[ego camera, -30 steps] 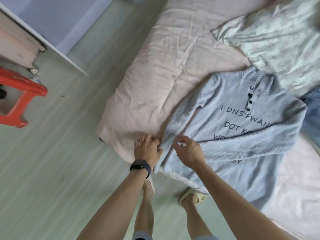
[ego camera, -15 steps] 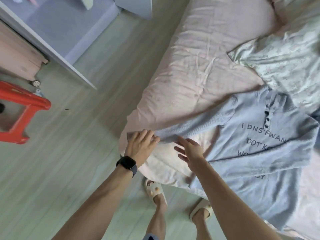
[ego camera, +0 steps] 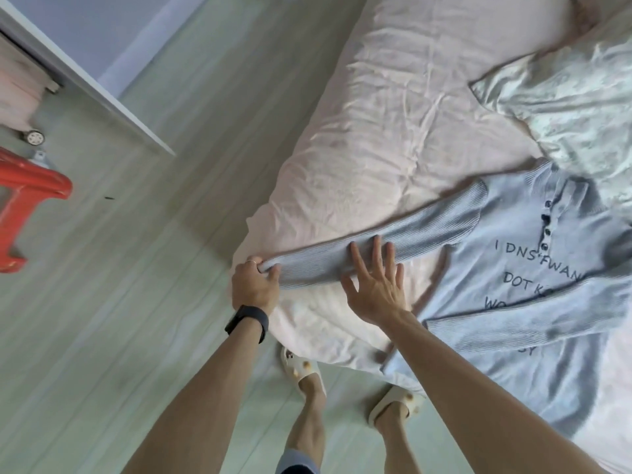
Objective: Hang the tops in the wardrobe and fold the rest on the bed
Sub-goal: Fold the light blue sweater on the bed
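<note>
Across the pink bed a grey-blue sweater lies face up, one sleeve drawn out straight toward the bed's corner and the other folded over the printed chest. At that corner the left hand curls tight round the cuff, while the right hand lies flat on the sleeve's middle, fingers straight and spread, holding nothing. Beside the collar a pale floral cloth also rests on the bed.

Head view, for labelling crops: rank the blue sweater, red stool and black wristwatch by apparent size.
Largest to smallest: blue sweater, red stool (cut off at the frame edge, so only its visible part counts), black wristwatch.
</note>
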### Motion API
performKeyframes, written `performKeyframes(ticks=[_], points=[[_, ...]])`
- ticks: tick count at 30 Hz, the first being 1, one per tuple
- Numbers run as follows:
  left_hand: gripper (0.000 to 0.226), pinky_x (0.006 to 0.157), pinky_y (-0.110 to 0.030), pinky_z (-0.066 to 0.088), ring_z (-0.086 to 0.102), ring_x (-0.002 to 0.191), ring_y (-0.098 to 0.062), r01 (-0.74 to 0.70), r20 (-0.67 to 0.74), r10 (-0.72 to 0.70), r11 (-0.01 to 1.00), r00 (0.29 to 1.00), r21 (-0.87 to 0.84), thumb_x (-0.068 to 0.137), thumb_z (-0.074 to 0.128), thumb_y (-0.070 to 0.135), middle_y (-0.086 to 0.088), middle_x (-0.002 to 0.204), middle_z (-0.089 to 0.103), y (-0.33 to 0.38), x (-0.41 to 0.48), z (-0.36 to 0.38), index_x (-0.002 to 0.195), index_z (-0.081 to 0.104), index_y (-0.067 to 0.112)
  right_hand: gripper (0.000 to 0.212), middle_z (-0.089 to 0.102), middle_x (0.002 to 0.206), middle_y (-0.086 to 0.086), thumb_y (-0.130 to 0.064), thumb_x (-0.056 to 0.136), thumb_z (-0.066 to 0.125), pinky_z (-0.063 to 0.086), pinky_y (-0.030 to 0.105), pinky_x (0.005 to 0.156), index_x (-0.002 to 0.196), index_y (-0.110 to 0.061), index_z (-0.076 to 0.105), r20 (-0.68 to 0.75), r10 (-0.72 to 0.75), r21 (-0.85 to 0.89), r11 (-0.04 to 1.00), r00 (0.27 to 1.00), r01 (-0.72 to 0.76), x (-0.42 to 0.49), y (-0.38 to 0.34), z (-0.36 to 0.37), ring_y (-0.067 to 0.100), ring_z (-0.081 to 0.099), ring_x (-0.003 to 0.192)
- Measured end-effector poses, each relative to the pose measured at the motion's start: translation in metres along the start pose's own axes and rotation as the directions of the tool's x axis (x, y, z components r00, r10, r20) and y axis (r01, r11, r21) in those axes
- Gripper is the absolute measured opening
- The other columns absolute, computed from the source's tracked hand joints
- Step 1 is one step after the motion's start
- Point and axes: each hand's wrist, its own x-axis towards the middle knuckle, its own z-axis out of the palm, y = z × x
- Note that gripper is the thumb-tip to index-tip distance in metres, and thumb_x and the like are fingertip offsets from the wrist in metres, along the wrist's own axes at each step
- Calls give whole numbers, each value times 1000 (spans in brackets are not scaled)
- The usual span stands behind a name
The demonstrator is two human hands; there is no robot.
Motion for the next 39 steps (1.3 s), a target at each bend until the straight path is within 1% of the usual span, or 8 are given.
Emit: performKeyframes(ticks=[6,9,12,16,24,30,35,39], points=[[20,76,-27,52,68,88,-18,-64,26,67,993,997,-98,87,76,32,3,92,70,-14,-7,-34,96,61,22,67,-31,164,-4,-71,97,26,-1,61,122,154,-55,-4,165,-22,40,999,986,15,15,-7,1,32,-29,150],[20,72,-17,50,69,81,-3,-112,73,134,960,988,-257,79,82,33,10,86,73,-2,-33,-34,86,65,25,76,2,170,1,-87,85,24,9,54,121,149,-48,39,155,64,249,963,986,-101,13,-22,-31,29,-4,156],[28,79,-18,53,70,86,1,-92,229,188,923,955,-374,68,84,41,14,89,75,23,-74,-27,90,74,26,86,71,120,2,-97,71,29,43,38,99,98,-30,76,112,211,617,752,971,-235,-13,-31,-63,25,58,123],[28,71,-29,60,73,77,-7,-62,373,238,902,897,-427,66,88,39,16,92,75,59,-133,-9,88,76,28,39,78,93,1,-45,88,72,56,26,61,101,-8,76,418,145,834,332,897,-442,-58,-7,-80,16,75,79],[19,93,-23,47,61,106,2,-438,312,484,875,818,-208,86,63,40,19,107,71,108,-232,75,101,74,34,11,67,85,8,-8,94,59,47,27,64,97,-9,69,188,362,937,211,913,-277,-165,148,-73,18,61,76],[56,122,-41,15,19,150,-19,-800,510,617,466,599,377,96,52,40,3,166,17,145,-256,181,151,39,34,12,70,85,3,-14,93,62,42,32,70,85,-14,70,238,525,950,50,817,-309,-255,295,-10,20,59,81],[60,122,-54,4,-1,154,-20,-836,722,464,76,512,544,99,41,45,3,168,-1,152,-267,256,156,24,38,51,55,141,11,-28,97,62,44,42,105,144,-14,49,41,596,812,448,802,-375,-271,359,55,31,55,125],[65,122,-54,10,1,154,-22,-794,720,446,-31,533,607,100,39,46,2,168,-1,150,-264,285,159,12,36,69,29,164,10,-19,89,64,29,49,118,154,-18,40,-287,374,412,879,882,-238,-268,366,101,33,29,150]])
